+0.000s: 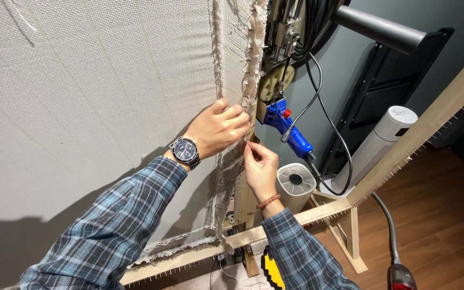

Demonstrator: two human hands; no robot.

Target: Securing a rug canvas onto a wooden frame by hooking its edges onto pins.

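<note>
Pinching frayed cloth edge (243, 140) — left hand (218, 129) above, right hand (259, 166) below, both arms raised.

The left hand (218, 129) covers the frayed cloth edge (253, 64) where it grips, and the fingers (251, 151) of the right hand (260, 169) pinch something too small to identify. The backing cloth (92, 107) runs out of view at the top and left edges, and the wooden frame (430, 121) is cut off at the right edge. The blue tufting gun (288, 129) is partly hidden behind the cloth edge, the red-and-grey appliance (402, 276) is cut off at the bottom edge, and the yellow-and-black object (271, 268) is mostly hidden by the right sleeve.
</note>
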